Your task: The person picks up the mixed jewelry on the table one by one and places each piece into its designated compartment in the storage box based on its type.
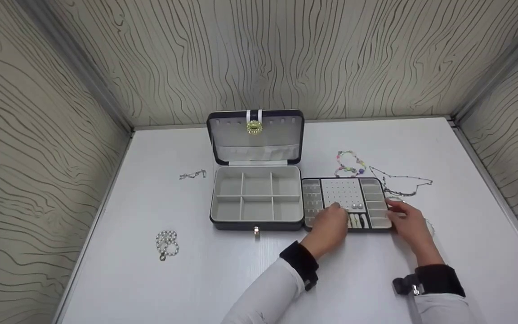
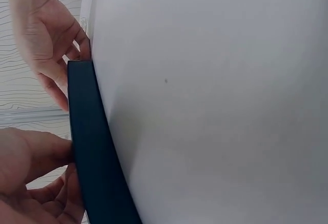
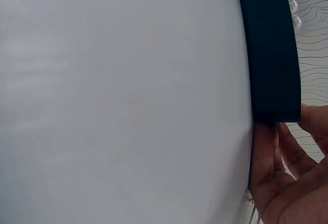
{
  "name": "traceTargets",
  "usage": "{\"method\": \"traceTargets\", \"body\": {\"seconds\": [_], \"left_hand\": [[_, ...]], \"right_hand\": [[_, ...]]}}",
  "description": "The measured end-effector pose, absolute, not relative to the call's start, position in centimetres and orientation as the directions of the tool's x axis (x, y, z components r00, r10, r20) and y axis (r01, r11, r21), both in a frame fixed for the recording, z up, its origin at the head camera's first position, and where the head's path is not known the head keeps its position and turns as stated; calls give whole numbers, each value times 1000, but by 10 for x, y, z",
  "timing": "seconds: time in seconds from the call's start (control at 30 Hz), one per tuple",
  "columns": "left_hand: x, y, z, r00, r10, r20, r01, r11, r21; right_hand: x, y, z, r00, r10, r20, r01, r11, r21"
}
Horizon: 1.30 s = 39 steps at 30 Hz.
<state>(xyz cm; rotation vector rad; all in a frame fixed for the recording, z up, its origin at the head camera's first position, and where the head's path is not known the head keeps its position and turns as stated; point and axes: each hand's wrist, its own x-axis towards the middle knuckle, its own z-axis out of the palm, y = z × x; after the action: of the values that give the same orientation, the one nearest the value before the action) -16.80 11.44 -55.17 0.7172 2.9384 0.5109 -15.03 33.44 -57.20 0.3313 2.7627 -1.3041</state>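
Observation:
A shallow dark-edged jewelry tray (image 1: 342, 191) lies against the right side of an open jewelry box (image 1: 256, 195). My left hand (image 1: 330, 227) is over the tray's front row, fingers curled and thumb by the front edge; I cannot tell what its fingertips pinch. Near it are the ring slots (image 1: 354, 220), with a black item (image 1: 362, 220) in one. Two pearl-like earrings (image 1: 357, 206) sit on the tray's perforated board. My right hand (image 1: 408, 225) holds the tray's right end, thumb at the top edge and fingers against the side (image 3: 277, 152).
Behind the tray lies a colorful bead bracelet (image 1: 351, 164); a dark chain necklace (image 1: 403, 184) lies at its right. On the left are a thin silver chain (image 1: 193, 174) and a pearl necklace (image 1: 167, 243). The box lid (image 1: 255, 139) stands upright by the back wall (image 1: 259, 58).

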Motion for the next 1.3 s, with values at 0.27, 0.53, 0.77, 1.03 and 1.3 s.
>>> {"method": "traceTargets", "body": {"seconds": [0.27,0.53,0.77,1.03,1.3], "left_hand": [[-166,108,-546,-864,497,-80,431,813,391],[-167,96,-533,-838,531,-129,405,762,505],[-166,77,-519,-837,542,-71,409,707,577],[-167,41,-499,-855,515,59,412,604,682],[-175,-5,-496,-914,358,191,365,520,772]], "right_hand": [[-151,335,-571,-976,168,-138,213,620,-755],[-151,334,-571,-979,165,-122,200,631,-750],[-151,334,-572,-978,165,-130,206,630,-749],[-151,334,-572,-974,172,-150,226,622,-750],[-150,333,-571,-972,173,-161,234,629,-741]]}}
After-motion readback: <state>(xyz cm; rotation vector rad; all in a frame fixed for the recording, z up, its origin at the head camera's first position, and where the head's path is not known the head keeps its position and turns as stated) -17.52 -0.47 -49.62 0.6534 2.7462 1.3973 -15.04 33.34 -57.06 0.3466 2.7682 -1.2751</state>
